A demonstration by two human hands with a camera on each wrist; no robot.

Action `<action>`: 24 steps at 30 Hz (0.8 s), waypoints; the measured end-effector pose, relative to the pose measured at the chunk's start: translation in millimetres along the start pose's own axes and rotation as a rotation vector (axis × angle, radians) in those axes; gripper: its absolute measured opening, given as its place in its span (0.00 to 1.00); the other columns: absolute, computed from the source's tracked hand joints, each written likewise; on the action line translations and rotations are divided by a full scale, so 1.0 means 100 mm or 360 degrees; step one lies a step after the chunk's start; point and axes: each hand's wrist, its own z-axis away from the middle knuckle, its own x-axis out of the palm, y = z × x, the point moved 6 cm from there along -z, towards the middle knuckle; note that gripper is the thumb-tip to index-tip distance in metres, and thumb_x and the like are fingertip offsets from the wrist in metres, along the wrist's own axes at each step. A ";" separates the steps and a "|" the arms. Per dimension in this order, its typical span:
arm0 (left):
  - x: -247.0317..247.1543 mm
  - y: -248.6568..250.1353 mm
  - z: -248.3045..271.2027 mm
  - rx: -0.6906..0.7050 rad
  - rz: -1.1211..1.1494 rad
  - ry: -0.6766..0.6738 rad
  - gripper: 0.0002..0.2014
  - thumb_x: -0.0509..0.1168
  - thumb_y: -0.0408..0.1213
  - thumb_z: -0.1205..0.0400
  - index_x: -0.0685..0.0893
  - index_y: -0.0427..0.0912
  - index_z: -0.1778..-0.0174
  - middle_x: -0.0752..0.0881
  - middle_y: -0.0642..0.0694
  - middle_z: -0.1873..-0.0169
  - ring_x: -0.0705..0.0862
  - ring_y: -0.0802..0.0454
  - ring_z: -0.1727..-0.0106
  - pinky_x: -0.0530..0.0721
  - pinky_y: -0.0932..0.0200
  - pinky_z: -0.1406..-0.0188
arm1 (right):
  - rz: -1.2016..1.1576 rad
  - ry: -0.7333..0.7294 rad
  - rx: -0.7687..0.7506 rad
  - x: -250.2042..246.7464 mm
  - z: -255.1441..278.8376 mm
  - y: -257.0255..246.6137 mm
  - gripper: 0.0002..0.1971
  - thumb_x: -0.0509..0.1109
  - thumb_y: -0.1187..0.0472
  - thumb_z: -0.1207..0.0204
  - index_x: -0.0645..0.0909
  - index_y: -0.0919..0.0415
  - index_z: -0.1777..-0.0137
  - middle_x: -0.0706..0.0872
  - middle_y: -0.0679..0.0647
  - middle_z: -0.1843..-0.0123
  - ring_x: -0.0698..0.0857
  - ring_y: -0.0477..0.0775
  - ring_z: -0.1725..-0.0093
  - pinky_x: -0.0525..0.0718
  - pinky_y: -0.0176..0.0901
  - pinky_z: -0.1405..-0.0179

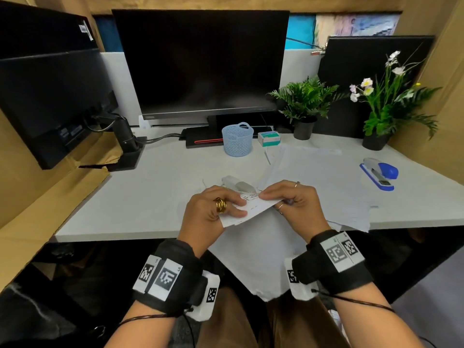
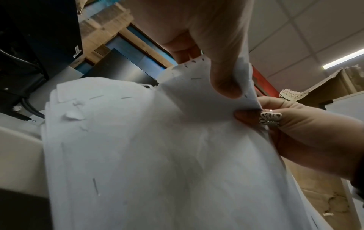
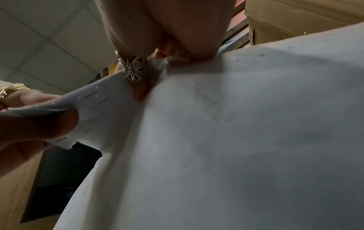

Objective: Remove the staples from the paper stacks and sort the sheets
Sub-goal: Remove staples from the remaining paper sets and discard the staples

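Both hands pinch one paper stack [image 1: 251,222] at its top corner, above the desk [image 1: 140,197] edge. Left hand [image 1: 211,209] and right hand [image 1: 291,199] sit close together, the stapled edge between them; sheets hang toward the lap. Stapler [image 1: 380,173] lies well right.

Both hands' grip [image 2: 244,101] — stapled paper stack [image 2: 157,155].
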 end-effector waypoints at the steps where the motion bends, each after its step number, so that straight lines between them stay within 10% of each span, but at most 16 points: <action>1: 0.02 0.02 0.00 0.0028 -0.0026 -0.0007 0.07 0.77 0.31 0.33 0.92 0.44 0.62 0.87 0.55 0.53 0.84 0.58 0.50 0.83 0.63 0.50 | 0.0000 0.0018 -0.0031 -0.03 0.01 -0.02 0.12 0.70 0.78 0.37 0.88 0.69 0.55 0.88 0.48 0.59 0.87 0.37 0.57 0.81 0.28 0.53; 8: 0.15 0.07 -0.04 0.0032 -0.0098 -0.0030 0.05 0.76 0.35 0.33 0.92 0.41 0.63 0.85 0.48 0.55 0.78 0.67 0.47 0.75 0.75 0.50 | 0.0112 0.0100 -0.0032 -0.18 0.07 -0.05 0.14 0.66 0.75 0.38 0.89 0.63 0.56 0.86 0.45 0.57 0.84 0.37 0.54 0.77 0.25 0.50; 24: 0.36 0.13 -0.10 0.0012 -0.0033 -0.0082 0.05 0.75 0.37 0.31 0.92 0.38 0.63 0.86 0.47 0.56 0.81 0.60 0.49 0.82 0.62 0.50 | 0.0448 -0.0101 -0.0049 -0.26 0.18 0.00 0.37 0.53 0.77 0.38 0.81 0.35 0.41 0.75 0.33 0.51 0.76 0.42 0.57 0.74 0.33 0.56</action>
